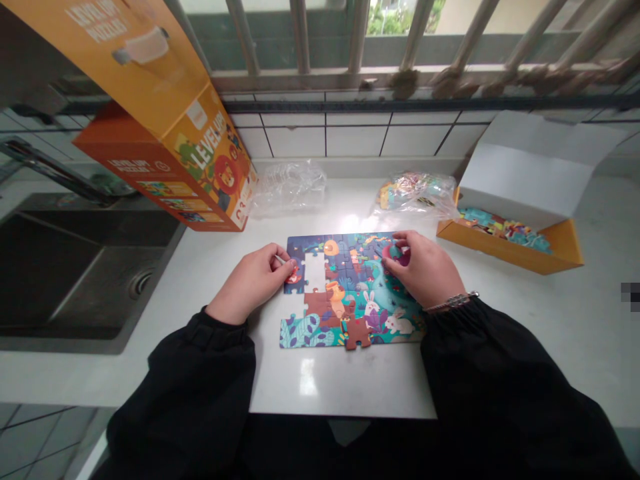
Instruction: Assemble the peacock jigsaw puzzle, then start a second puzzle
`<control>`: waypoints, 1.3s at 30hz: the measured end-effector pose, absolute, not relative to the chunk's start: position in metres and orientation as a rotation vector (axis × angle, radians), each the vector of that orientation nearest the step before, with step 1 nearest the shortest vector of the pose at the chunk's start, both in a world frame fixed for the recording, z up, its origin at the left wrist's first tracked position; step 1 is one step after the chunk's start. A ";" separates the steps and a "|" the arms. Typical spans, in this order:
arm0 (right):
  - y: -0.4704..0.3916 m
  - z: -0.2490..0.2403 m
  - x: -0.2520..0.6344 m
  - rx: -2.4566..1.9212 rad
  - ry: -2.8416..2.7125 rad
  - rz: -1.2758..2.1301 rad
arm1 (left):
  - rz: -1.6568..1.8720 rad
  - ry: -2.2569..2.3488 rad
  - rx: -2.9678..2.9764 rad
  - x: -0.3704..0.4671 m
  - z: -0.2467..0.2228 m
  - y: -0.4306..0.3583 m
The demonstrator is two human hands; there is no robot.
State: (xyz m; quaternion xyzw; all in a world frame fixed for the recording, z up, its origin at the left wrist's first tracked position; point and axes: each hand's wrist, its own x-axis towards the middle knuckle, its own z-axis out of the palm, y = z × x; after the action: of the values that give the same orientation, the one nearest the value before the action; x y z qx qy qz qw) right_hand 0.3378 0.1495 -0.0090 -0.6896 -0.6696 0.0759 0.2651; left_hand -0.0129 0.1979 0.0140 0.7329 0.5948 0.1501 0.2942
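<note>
A partly assembled jigsaw puzzle (350, 280) lies on the white counter, showing rabbits, plants and a dark blue sky. Gaps show in its left part. At its left edge, my left hand (257, 279) is closed, thumb and forefinger pinching a puzzle piece (294, 272) with a red figure on dark blue; the fingers hide part of it. My right hand (425, 267) rests over the puzzle's upper right, thumb and fingers apart around a magenta patch of the picture. One loose brown puzzle piece (357, 333) overlaps the lower edge.
An orange puzzle box (200, 153) stands open at the back left, beside a sink (100, 280). Crumpled clear plastic (290, 187) and a bag of pieces (413, 192) lie behind the puzzle. At right, an open yellow box (505, 245) contains several more pieces.
</note>
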 end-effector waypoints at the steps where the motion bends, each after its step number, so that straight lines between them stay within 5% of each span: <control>1: 0.150 -0.008 0.337 -1.844 -1.822 0.204 | 0.415 1.590 1.952 -0.013 0.014 0.198; 9: 0.146 -0.003 0.328 -1.776 -1.795 0.270 | 0.573 1.585 1.911 -0.010 0.017 0.198; 16: 0.131 0.010 0.303 -1.237 -1.974 0.645 | 0.632 1.221 1.570 0.004 0.029 0.186; 28: 0.124 0.004 0.278 -1.066 -1.987 0.658 | 0.465 0.847 1.413 0.023 0.030 0.172; 39: 0.129 0.005 0.288 -1.151 -1.997 0.540 | 0.325 1.043 1.689 -0.015 0.045 0.184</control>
State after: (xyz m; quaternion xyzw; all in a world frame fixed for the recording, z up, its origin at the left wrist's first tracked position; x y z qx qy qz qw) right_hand 0.2883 0.1292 0.0046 -0.4503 -0.7812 0.2110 0.3774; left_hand -0.0153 0.1841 0.0449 0.7091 0.4378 0.1364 0.5356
